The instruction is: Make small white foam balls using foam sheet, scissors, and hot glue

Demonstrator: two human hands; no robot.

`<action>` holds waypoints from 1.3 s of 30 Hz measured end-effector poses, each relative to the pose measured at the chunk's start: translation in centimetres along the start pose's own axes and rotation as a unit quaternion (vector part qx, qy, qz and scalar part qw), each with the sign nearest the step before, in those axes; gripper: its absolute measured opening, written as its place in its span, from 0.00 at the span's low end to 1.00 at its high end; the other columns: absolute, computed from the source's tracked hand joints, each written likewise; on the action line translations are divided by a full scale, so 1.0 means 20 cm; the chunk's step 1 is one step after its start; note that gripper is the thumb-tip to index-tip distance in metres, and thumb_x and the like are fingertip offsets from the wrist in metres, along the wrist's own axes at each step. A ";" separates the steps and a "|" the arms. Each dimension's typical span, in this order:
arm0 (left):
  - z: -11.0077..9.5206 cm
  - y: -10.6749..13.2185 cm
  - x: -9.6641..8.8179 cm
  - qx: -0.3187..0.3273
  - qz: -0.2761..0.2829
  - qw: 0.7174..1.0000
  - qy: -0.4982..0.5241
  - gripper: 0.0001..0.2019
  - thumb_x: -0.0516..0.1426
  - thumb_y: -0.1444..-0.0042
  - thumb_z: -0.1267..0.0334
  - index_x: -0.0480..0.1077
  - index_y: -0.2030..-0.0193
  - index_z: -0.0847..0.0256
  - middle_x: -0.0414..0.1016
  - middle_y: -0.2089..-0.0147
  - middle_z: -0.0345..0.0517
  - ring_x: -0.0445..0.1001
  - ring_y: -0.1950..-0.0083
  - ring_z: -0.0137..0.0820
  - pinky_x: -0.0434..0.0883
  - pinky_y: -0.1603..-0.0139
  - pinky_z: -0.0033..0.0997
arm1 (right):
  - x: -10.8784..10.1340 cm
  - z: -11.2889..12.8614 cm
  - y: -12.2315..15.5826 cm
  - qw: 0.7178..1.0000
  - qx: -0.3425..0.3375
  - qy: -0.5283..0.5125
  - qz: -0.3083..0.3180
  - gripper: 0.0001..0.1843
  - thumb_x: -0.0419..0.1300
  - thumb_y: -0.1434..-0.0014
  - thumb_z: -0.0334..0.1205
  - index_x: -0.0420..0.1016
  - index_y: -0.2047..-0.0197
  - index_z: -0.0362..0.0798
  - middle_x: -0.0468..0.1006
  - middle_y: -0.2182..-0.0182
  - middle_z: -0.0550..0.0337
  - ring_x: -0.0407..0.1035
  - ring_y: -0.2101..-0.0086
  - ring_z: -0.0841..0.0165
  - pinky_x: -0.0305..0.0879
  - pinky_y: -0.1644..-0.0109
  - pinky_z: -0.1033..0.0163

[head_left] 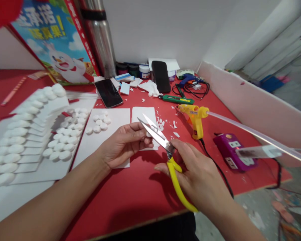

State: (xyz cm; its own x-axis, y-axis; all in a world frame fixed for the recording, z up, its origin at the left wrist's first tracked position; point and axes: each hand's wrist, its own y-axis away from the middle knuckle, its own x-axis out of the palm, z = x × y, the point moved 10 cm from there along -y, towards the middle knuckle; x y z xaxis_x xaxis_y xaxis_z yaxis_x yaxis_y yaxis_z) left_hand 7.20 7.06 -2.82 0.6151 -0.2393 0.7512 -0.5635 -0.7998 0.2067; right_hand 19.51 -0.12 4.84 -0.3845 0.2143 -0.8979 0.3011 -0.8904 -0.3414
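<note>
My right hand grips yellow-handled scissors with the blades spread apart and pointing up-left. My left hand pinches a small white foam piece right at the blades. Both hands hover over a red table. Small white offcuts lie scattered just beyond the blades, next to a white foam sheet.
White oval foam pieces lie on a white board; rows of them fill sheets at left. A yellow glue gun, purple power strip, green cutter, phone, black case, metal flask.
</note>
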 end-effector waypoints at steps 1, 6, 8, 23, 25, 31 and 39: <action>0.00 0.00 0.00 -0.004 -0.004 1.000 0.002 0.07 0.70 0.47 0.72 0.80 0.62 0.70 0.78 0.70 0.46 0.77 0.68 0.26 0.80 0.59 0.26 | 0.00 0.00 0.00 1.000 0.000 -0.001 -0.004 0.32 0.56 0.31 0.63 0.71 0.44 0.40 0.83 0.61 0.46 0.80 0.67 0.58 0.71 0.68 0.59; 0.00 0.00 -0.01 -0.004 -0.018 1.000 0.010 0.09 0.70 0.48 0.74 0.80 0.59 0.69 0.79 0.67 0.46 0.78 0.69 0.25 0.80 0.59 0.27 | -0.02 -0.03 0.01 0.999 0.035 -0.035 -0.009 0.25 0.57 0.29 0.58 0.72 0.46 0.42 0.84 0.64 0.50 0.80 0.68 0.62 0.71 0.67 0.62; -0.01 0.00 0.00 0.006 -0.010 1.000 0.007 0.08 0.69 0.47 0.74 0.80 0.59 0.68 0.80 0.65 0.47 0.78 0.69 0.24 0.80 0.60 0.26 | -0.03 -0.08 0.01 0.996 0.080 -0.046 0.003 0.25 0.59 0.31 0.59 0.73 0.48 0.44 0.82 0.68 0.54 0.78 0.71 0.63 0.70 0.68 0.63; -0.07 0.00 -0.02 0.065 -0.029 0.997 -0.028 0.07 0.70 0.47 0.75 0.79 0.64 0.62 0.82 0.59 0.40 0.85 0.59 0.31 0.81 0.50 0.30 | -0.02 -0.22 0.02 0.986 0.154 -0.051 0.037 0.31 0.57 0.33 0.65 0.69 0.43 0.45 0.80 0.63 0.50 0.76 0.67 0.60 0.69 0.68 0.60; -0.07 0.00 -0.03 0.073 -0.037 0.996 -0.048 0.08 0.70 0.47 0.75 0.80 0.62 0.62 0.82 0.60 0.40 0.85 0.58 0.32 0.81 0.48 0.30 | -0.01 -0.20 0.03 0.987 0.145 -0.054 0.041 0.34 0.57 0.35 0.66 0.68 0.42 0.44 0.80 0.60 0.47 0.77 0.65 0.58 0.70 0.66 0.59; -0.11 0.01 -0.02 0.126 -0.054 0.986 -0.091 0.09 0.71 0.48 0.74 0.81 0.61 0.63 0.82 0.62 0.41 0.83 0.58 0.28 0.80 0.45 0.30 | 0.01 -0.09 0.01 0.991 0.106 -0.060 0.048 0.42 0.59 0.39 0.72 0.66 0.39 0.44 0.79 0.55 0.44 0.79 0.59 0.54 0.75 0.60 0.55; -0.13 0.01 0.00 0.138 -0.055 0.985 -0.088 0.10 0.72 0.52 0.76 0.81 0.63 0.63 0.82 0.59 0.42 0.82 0.59 0.27 0.81 0.53 0.24 | 0.02 -0.04 -0.02 0.994 0.092 -0.038 0.044 0.39 0.60 0.39 0.71 0.69 0.43 0.44 0.79 0.56 0.42 0.78 0.61 0.51 0.75 0.61 0.50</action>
State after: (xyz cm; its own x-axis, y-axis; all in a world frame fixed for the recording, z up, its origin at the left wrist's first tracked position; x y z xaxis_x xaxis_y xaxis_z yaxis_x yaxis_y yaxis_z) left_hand 5.57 8.29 -1.19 0.7634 -0.2151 0.6090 -0.3322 -0.9394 0.0846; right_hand 19.96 0.68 4.30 -0.4305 0.1085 -0.8960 0.1745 -0.9640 -0.2006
